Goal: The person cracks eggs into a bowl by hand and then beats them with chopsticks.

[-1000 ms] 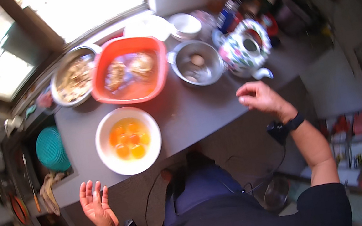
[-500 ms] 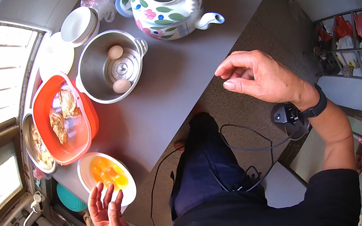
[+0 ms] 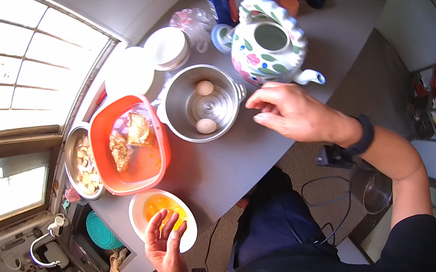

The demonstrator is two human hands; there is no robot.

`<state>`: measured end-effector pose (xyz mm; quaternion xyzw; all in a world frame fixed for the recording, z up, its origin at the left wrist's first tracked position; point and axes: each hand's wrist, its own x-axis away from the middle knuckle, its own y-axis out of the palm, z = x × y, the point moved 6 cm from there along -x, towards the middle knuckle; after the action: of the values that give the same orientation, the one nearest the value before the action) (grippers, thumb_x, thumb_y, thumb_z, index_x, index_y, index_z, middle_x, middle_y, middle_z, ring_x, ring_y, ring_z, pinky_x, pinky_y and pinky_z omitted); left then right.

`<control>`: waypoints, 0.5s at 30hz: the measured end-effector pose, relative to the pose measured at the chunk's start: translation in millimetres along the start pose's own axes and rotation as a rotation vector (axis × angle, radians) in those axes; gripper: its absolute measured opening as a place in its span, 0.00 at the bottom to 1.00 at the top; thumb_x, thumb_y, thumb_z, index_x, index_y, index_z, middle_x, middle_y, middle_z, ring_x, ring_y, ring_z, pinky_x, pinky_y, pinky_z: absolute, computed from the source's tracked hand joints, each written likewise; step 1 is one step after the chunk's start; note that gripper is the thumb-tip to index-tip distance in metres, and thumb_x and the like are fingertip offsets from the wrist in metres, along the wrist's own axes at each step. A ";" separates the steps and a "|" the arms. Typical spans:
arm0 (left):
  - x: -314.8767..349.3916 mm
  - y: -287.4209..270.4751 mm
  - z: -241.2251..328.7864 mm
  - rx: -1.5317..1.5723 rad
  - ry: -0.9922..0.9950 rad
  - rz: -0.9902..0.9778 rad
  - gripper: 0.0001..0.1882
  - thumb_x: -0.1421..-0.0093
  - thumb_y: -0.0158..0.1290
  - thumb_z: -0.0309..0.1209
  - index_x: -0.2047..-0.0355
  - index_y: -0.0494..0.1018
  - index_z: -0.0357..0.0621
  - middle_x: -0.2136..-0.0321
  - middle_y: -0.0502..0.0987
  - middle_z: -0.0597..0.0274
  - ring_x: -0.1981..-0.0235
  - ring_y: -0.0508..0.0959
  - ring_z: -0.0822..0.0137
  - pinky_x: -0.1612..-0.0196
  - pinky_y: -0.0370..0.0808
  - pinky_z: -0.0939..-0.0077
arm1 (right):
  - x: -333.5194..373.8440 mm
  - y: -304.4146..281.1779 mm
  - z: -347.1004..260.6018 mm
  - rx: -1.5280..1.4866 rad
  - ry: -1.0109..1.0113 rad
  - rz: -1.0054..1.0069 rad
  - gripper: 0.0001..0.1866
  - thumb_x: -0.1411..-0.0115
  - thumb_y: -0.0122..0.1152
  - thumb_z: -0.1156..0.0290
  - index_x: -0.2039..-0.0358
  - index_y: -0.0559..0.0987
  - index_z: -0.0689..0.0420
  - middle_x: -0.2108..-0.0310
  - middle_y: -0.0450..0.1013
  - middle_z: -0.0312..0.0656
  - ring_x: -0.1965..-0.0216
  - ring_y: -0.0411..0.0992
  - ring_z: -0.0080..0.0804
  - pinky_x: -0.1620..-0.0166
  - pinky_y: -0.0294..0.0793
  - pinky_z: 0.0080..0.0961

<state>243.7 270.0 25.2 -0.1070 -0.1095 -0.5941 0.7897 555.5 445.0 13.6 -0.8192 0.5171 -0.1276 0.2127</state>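
Right hand (image 3: 287,115): hangs empty, loosely curled, at four o'clock from steel pot (image 3: 181,107); may clip teapot spout (image 3: 310,77) if swung wide.
Left hand (image 3: 166,256): hangs empty at yolk bowl (image 3: 189,239)'s six o'clock; could tip it by catching the rim.
Eggs (image 3: 206,126): lie in the pot near twelve and six; may crack if jostled.

Right of centre, the right hand (image 3: 300,114) is hovering near a metal pot (image 3: 180,104) holding eggs (image 3: 205,88); lower left, the left hand (image 3: 168,259) is partly hiding a bowl (image 3: 189,238) of yolks (image 3: 158,203).
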 end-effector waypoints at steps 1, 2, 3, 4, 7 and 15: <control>-1.3 -1.2 -0.7 0.022 0.002 0.005 0.24 0.39 0.49 0.21 0.41 0.62 0.36 0.44 0.67 0.49 0.45 0.73 0.55 0.47 0.77 0.62 | -17.7 9.5 -2.7 0.079 -0.056 -0.002 0.12 0.44 0.60 0.74 0.61 0.77 0.65 0.68 0.73 0.47 0.66 0.74 0.37 0.60 0.74 0.30; -1.0 -2.4 -0.7 0.044 0.004 0.010 0.24 0.39 0.49 0.21 0.41 0.62 0.36 0.45 0.67 0.49 0.46 0.73 0.55 0.47 0.77 0.62 | -35.2 20.9 -2.0 0.135 -0.141 0.011 0.10 0.45 0.57 0.74 0.63 0.77 0.65 0.67 0.73 0.51 0.64 0.73 0.44 0.57 0.73 0.35; -0.2 -3.6 -1.9 0.066 0.004 0.018 0.24 0.39 0.50 0.21 0.42 0.62 0.36 0.45 0.68 0.49 0.46 0.74 0.55 0.47 0.77 0.62 | -52.7 32.2 -0.9 0.190 -0.227 0.020 0.10 0.45 0.54 0.74 0.64 0.77 0.65 0.67 0.74 0.55 0.62 0.73 0.51 0.55 0.72 0.40; 1.6 -8.0 -5.9 0.091 0.011 0.042 0.24 0.39 0.51 0.21 0.42 0.62 0.37 0.45 0.68 0.49 0.46 0.74 0.56 0.47 0.77 0.63 | -72.2 48.6 0.6 0.267 -0.218 -0.063 0.10 0.45 0.53 0.75 0.65 0.77 0.65 0.67 0.74 0.55 0.60 0.73 0.52 0.55 0.72 0.41; 2.4 -13.0 -10.5 0.186 0.023 0.084 0.24 0.40 0.53 0.19 0.43 0.63 0.35 0.46 0.68 0.48 0.47 0.74 0.55 0.48 0.77 0.60 | -123.5 89.0 37.6 0.500 0.023 -0.317 0.15 0.47 0.53 0.76 0.59 0.77 0.68 0.57 0.72 0.60 0.49 0.69 0.60 0.48 0.71 0.44; 28.7 -61.0 -40.4 0.252 0.064 0.319 0.22 0.39 0.51 0.20 0.44 0.64 0.35 0.47 0.68 0.49 0.48 0.74 0.57 0.49 0.78 0.63 | -159.5 118.5 70.8 0.824 0.175 -0.384 0.17 0.51 0.61 0.80 0.59 0.77 0.69 0.52 0.67 0.69 0.54 0.73 0.65 0.53 0.77 0.46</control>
<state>194.7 215.1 -2.4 -0.0043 -0.1397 -0.4461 0.8840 422.9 559.7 -103.7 -0.7333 0.2783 -0.4283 0.4488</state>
